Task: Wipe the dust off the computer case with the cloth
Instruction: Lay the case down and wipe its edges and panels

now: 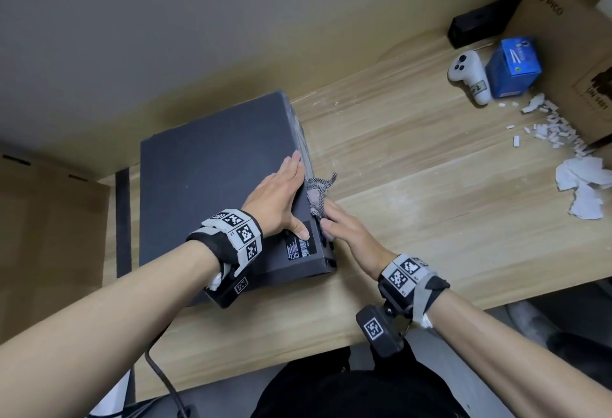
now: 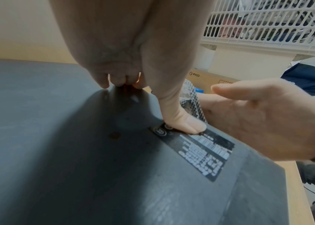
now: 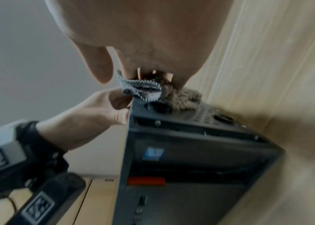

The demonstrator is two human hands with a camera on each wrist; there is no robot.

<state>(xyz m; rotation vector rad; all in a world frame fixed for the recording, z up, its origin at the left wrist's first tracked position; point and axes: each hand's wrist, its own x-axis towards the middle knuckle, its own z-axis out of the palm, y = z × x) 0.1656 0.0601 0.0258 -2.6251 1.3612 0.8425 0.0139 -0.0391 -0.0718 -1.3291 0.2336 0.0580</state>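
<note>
A dark grey computer case (image 1: pixel 215 179) lies flat on the wooden desk (image 1: pixel 414 169). My left hand (image 1: pixel 281 192) rests flat on its top near the right edge, fingers straight, and the thumb (image 2: pixel 183 123) presses on the black label (image 2: pixel 201 150). My right hand (image 1: pixel 331 219) presses a grey crumpled cloth (image 1: pixel 319 192) against the case's right side with straight fingers. The right wrist view shows the cloth (image 3: pixel 153 89) bunched between my right hand's fingertips and the vented side panel (image 3: pixel 201 117). In the left wrist view the cloth (image 2: pixel 190 97) peeks out behind my left thumb.
At the far right of the desk lie a white controller (image 1: pixel 470 73), a blue box (image 1: pixel 513 66), a cardboard box (image 1: pixel 569 36), torn paper scraps (image 1: pixel 556 129) and crumpled paper (image 1: pixel 583 182). A black cable (image 1: pixel 162 374) hangs off the near edge.
</note>
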